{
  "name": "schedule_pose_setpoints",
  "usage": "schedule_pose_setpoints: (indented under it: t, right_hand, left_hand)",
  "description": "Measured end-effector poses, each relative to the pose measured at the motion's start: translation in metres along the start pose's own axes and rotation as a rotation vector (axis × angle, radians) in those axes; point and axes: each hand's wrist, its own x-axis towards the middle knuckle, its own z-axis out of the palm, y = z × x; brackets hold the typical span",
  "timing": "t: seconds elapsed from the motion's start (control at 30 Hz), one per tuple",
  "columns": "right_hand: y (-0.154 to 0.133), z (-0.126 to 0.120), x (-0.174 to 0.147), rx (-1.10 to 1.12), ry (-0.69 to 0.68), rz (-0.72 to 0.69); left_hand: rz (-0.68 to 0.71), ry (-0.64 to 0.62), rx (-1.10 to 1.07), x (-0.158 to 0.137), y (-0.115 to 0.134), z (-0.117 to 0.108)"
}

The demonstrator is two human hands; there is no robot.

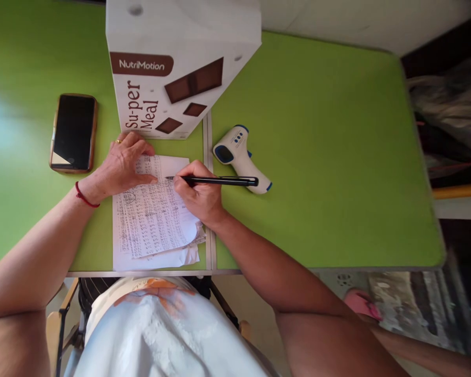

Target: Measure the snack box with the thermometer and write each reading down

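Note:
A sheet of paper [149, 220] covered in handwritten figures lies on the green table [317, 157] near its front edge, with more loose sheets under it. My left hand [120, 167] rests flat on the sheet's upper left part, fingers spread, a ring on one finger and a red cord at the wrist. My right hand [200, 196] grips a black pen [220, 181], its tip touching the paper near the top right.
A white NutriMotion box [172, 68] stands just behind the paper. A dark phone [74, 132] in a brown case lies at the left. A white and blue infrared thermometer [241, 157] lies right of the pen. Clutter sits beyond the table's right edge.

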Motion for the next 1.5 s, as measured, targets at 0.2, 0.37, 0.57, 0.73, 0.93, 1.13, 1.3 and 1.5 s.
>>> schedule_pose_setpoints:
  t: [0.2, 0.37, 0.57, 0.73, 0.93, 1.13, 1.3, 1.5]
  right_hand:
    - [0.0004, 0.0000, -0.0016, -0.024, 0.000, 0.034]
    - [0.0007, 0.0002, -0.0017, -0.017, 0.037, 0.030]
    - [0.0018, 0.0003, -0.0009, -0.011, 0.039, 0.029]
    - [0.0016, 0.0000, -0.0013, -0.023, 0.025, 0.045]
    - [0.0011, -0.0002, -0.0007, -0.024, 0.043, 0.025]
    - [0.0018, 0.0000, -0.0023, -0.047, 0.048, 0.078]
    - [0.0030, -0.0009, -0.0033, -0.053, 0.012, 0.128]
    - [0.0019, -0.0003, -0.0021, 0.000, 0.036, 0.050]
  left_hand:
    - [0.019, 0.005, -0.020, 0.0009, -0.0028, 0.0009]
    - [0.014, 0.006, -0.031, 0.0009, -0.0036, 0.0010]
    - [0.013, 0.006, -0.034, 0.0009, -0.0029, 0.0005]
    - [0.009, 0.000, -0.024, 0.0007, -0.0028, -0.0001]
    - [-0.003, -0.021, -0.043, 0.0011, -0.0015, -0.0023]
    - [-0.003, -0.018, -0.033, 0.0014, -0.0020, -0.0025]
    - [-0.009, -0.011, -0.047, 0.0012, -0.0008, -0.0023]
    - [-0.024, -0.024, -0.049, 0.0015, 0.0007, -0.0031]
